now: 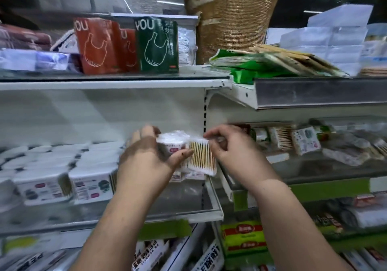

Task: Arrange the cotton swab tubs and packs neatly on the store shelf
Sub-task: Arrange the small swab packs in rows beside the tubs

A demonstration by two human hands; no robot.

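Left hand (149, 154) grips round white swab tub (172, 144); right hand (227, 145) pinches clear wooden-stick swab pack (202, 157) just beside it.

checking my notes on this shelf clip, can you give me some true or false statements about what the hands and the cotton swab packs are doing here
1. The left hand holds a tub of cotton swabs. True.
2. The right hand hangs idle, away from the goods. False: its fingers pinch the top edge of the wooden-stick swab pack.
3. The swab pack lies on the top shelf beside the green box. False: it is held in front of the middle shelf, below the green box.
4. Boxed swab tubs stand on the shelf to the left of the hands. True.
5. The green box stands to the right of the red boxes. True.
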